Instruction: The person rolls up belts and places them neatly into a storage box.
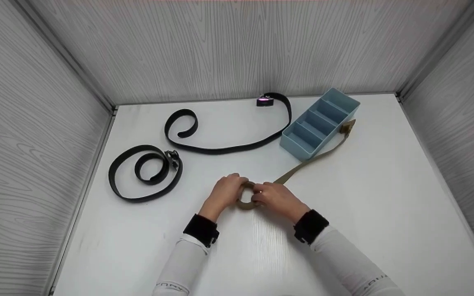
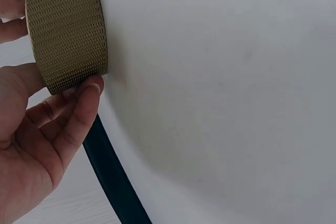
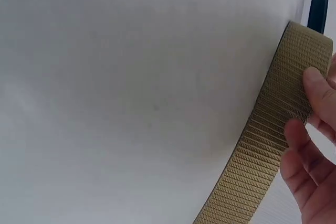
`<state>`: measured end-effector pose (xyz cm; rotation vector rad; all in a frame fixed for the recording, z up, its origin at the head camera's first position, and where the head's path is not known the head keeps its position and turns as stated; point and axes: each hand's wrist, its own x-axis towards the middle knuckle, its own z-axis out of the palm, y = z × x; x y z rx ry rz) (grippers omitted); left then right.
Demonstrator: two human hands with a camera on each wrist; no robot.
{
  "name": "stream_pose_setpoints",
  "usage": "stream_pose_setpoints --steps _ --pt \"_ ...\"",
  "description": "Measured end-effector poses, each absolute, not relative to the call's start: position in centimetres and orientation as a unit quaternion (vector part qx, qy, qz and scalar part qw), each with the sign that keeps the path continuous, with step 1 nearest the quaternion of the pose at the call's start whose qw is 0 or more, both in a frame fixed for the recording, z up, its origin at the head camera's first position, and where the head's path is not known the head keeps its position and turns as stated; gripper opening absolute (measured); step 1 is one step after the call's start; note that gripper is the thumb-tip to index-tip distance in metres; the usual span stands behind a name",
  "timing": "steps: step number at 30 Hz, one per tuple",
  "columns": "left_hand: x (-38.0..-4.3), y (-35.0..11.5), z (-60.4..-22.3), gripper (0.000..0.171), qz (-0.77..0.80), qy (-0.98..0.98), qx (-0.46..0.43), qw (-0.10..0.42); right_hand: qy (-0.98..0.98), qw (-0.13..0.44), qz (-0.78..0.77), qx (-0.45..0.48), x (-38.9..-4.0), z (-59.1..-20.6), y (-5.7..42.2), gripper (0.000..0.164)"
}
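An olive-tan woven belt (image 1: 296, 169) lies at the middle of the table, its near end wound into a small ring. On the ring's left side my left hand (image 1: 228, 191) grips the webbing; in the left wrist view its thumb and fingers hold the lower edge of the coiled belt (image 2: 65, 32). From the right, my right hand (image 1: 279, 198) pinches the ring's other side. The right wrist view shows the belt (image 3: 249, 161) running flat away from the fingers (image 3: 299, 174). Its far end carries a brass-coloured buckle (image 1: 346, 127) beside the blue box.
A blue divided box (image 1: 294, 147) stands at the back right, against the belt's strap. One black belt (image 1: 216, 151) curves across the back, with a shiny buckle (image 1: 265, 101). Another black belt (image 1: 115, 185) lies coiled at the left. Grey wood-grain panels (image 1: 237, 49) surround the white table.
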<state>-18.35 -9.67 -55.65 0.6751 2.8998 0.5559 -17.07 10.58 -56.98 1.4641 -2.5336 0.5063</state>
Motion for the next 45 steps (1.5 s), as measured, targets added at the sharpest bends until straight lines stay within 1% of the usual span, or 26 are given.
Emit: stream_pose_setpoints --steps 4,7,11,16,18,20,22,25,28,31,35,40,42,45 --pt "-18.1 -9.4 -55.4 0.004 0.207 0.962 0.162 0.071 -0.849 0.096 0.182 0.487 -16.6 -57.2 10.2 0.005" --pt "-18.0 -9.3 -55.3 0.007 0.225 0.961 0.138 0.087 -0.847 0.09 0.185 0.49 -16.3 -57.3 9.9 0.004" --pt "-18.0 -9.5 -55.3 0.011 0.215 0.959 0.164 0.09 -0.851 0.089 0.17 0.49 -16.3 -56.9 10.1 0.007" --pt "-18.4 -10.0 -55.5 0.018 0.167 0.959 0.219 0.064 -0.852 0.121 0.146 0.488 -16.7 -56.7 10.6 0.012" --pt "-18.4 -10.0 -55.6 0.023 0.158 0.959 0.23 0.055 -0.847 0.126 0.143 0.495 -16.8 -56.7 10.7 0.011" --pt "-18.4 -9.9 -55.7 0.022 0.16 0.959 0.227 0.048 -0.845 0.131 0.14 0.5 -16.7 -56.8 10.7 0.008" --pt "-18.3 -9.6 -55.7 0.018 0.168 0.963 0.206 0.05 -0.846 0.139 0.137 0.496 -16.6 -57.0 10.6 0.007" --pt "-17.9 -9.3 -55.7 0.012 0.189 0.965 0.162 0.08 -0.852 0.159 0.124 0.483 -16.4 -57.1 10.4 0.006" --pt "-17.7 -8.9 -55.5 0.02 0.209 0.962 0.129 0.119 -0.859 0.176 0.109 0.469 -16.0 -57.1 10.2 0.007" --pt "-17.7 -8.8 -55.4 0.03 0.218 0.958 0.121 0.137 -0.866 0.186 0.095 0.454 -15.7 -57.2 10.0 0.008" --pt "-17.9 -8.8 -55.3 0.036 0.203 0.961 0.14 0.127 -0.878 0.183 0.084 0.435 -15.4 -57.2 10.0 0.012" --pt "-18.1 -9.1 -55.4 0.046 0.175 0.96 0.186 0.114 -0.882 0.149 0.091 0.437 -15.3 -57.1 10.4 0.016" --pt "-18.0 -9.1 -55.4 0.043 0.175 0.959 0.197 0.108 -0.879 0.135 0.103 0.445 -15.3 -57.1 10.4 0.015" --pt "-18.0 -9.1 -55.6 0.025 0.19 0.96 0.186 0.09 -0.873 0.125 0.121 0.456 -15.3 -57.1 10.1 0.012"
